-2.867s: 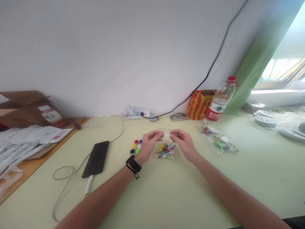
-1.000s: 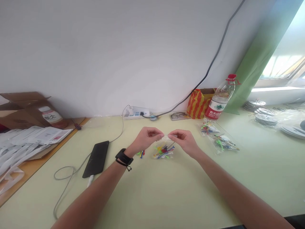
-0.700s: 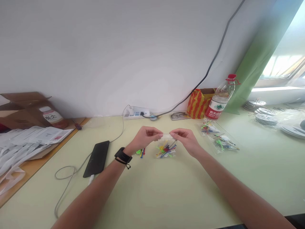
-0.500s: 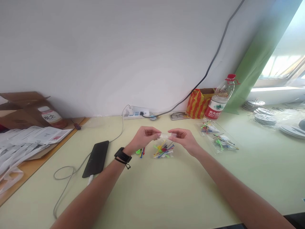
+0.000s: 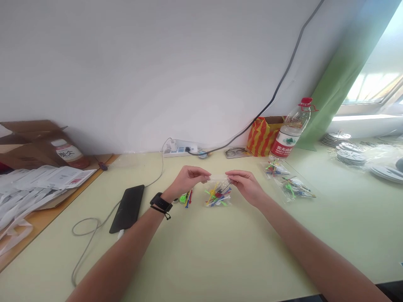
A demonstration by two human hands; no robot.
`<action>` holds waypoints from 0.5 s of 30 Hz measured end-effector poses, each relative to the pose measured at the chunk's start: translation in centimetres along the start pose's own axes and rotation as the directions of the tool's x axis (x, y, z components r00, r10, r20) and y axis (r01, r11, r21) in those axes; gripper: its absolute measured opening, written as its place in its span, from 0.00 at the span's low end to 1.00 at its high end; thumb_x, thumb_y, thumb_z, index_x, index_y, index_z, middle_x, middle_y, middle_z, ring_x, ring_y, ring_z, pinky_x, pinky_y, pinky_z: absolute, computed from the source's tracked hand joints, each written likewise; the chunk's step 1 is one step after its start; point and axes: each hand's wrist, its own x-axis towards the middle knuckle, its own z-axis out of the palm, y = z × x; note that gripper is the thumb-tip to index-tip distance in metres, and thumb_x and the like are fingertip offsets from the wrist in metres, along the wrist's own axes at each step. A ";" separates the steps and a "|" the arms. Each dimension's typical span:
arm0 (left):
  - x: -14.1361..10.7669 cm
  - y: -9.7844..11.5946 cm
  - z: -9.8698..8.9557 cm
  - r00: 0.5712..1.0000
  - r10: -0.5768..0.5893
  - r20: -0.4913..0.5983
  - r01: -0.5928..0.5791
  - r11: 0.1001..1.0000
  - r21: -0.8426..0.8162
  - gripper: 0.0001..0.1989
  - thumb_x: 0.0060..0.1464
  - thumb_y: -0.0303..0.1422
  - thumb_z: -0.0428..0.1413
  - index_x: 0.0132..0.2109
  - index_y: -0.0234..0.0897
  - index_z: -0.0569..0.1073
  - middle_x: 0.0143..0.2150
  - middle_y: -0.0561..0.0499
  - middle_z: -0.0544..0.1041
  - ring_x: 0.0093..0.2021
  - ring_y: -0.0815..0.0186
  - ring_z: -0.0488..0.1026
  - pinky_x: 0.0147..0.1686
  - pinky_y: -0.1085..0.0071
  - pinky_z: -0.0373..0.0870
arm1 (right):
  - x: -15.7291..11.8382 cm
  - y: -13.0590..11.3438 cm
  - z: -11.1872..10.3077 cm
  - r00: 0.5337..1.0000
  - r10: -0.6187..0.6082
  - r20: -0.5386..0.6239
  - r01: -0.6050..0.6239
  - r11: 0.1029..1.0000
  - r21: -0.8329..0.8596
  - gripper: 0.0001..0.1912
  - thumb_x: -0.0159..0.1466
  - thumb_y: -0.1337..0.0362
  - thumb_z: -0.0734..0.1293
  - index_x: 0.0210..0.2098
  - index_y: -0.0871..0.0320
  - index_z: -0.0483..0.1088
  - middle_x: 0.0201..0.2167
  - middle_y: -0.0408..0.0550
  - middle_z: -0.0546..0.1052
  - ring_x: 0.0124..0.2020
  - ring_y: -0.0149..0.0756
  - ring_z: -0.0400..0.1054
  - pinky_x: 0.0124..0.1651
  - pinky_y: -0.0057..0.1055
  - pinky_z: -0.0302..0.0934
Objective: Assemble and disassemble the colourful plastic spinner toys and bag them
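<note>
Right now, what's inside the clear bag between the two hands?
The clear bag holds a jumble of small pieces: yellow, green, red, blue and white. Anything beneath the top ones is covered, so I can't count them all.

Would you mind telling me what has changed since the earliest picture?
The left hand has shifted leftward, away from the right hand, leaving a wider gap between the two along the top of the clear plastic bag of colourful pieces. It now hides most of the small round coloured discs but bares thin coloured sticks. Both hands stay on the bag; the black rectangular phone lies unmoved.
</note>
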 end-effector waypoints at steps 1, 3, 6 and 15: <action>0.0 -0.1 0.0 1.000 -0.008 -0.008 0.008 1.000 0.009 0.11 0.56 0.37 0.66 0.42 0.35 0.85 0.36 0.44 0.84 0.37 0.63 0.78 0.42 0.67 0.76 | 0.0 0.1 0.0 1.000 -0.005 -0.001 0.005 1.000 -0.001 0.13 0.52 0.55 0.79 0.35 0.54 0.85 0.35 0.50 0.82 0.38 0.38 0.71 0.46 0.37 0.67; -0.1 -0.2 0.1 0.999 -0.026 -0.020 0.027 0.999 0.032 0.11 0.56 0.38 0.66 0.43 0.35 0.85 0.36 0.44 0.84 0.38 0.63 0.78 0.43 0.67 0.76 | 0.0 0.2 -0.1 1.000 -0.016 0.002 0.016 1.000 -0.013 0.13 0.53 0.55 0.79 0.35 0.54 0.85 0.35 0.50 0.82 0.38 0.38 0.71 0.46 0.37 0.67; -0.2 0.0 0.2 0.999 -0.034 -0.021 0.035 0.998 0.061 0.13 0.56 0.40 0.66 0.43 0.35 0.85 0.37 0.44 0.84 0.39 0.61 0.79 0.44 0.67 0.76 | 0.0 0.1 -0.1 0.999 -0.047 0.004 0.047 0.996 -0.076 0.13 0.55 0.55 0.78 0.37 0.55 0.85 0.36 0.50 0.82 0.38 0.38 0.71 0.47 0.37 0.67; 0.1 0.3 -0.1 0.999 -0.008 -0.042 0.015 0.983 0.182 0.18 0.54 0.42 0.68 0.46 0.34 0.83 0.39 0.43 0.85 0.39 0.60 0.82 0.44 0.66 0.78 | -0.4 -0.7 0.2 0.981 -0.192 0.010 0.184 0.925 -0.333 0.19 0.59 0.48 0.76 0.42 0.55 0.81 0.39 0.50 0.82 0.40 0.41 0.74 0.46 0.39 0.68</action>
